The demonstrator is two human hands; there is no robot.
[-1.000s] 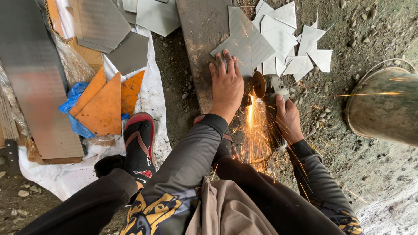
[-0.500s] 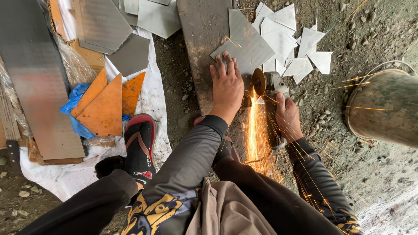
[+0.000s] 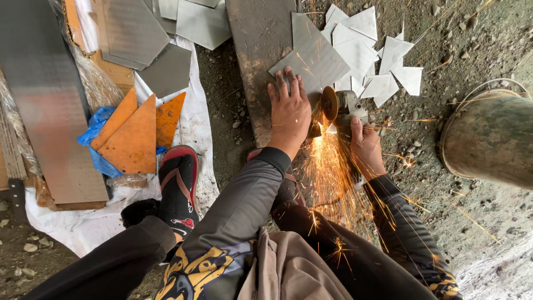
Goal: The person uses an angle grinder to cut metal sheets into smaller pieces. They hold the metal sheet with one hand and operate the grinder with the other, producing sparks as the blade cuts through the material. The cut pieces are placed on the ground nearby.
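The left hand (image 3: 290, 114) lies flat, fingers spread, pressing the grey sheet-metal piece (image 3: 313, 58) onto the dark steel plank (image 3: 255, 50). Just right of it, the right hand (image 3: 365, 145) is wrapped around the grey angle grinder (image 3: 345, 105); its orange disc (image 3: 329, 103) apparently meets the sheet edge, throwing sparks toward the person. Cut grey triangles (image 3: 383, 61) lie beyond the right hand.

The spark shower (image 3: 327, 172) has spread: a second ago it fell in a tight orange stream below the grinder disc (image 3: 330, 103), and now it fans out wider toward the near side, with more stray streaks flying right toward the metal bucket (image 3: 488, 139) (some across the dirt). The hands seem hardly shifted, though glare blurs the cut.
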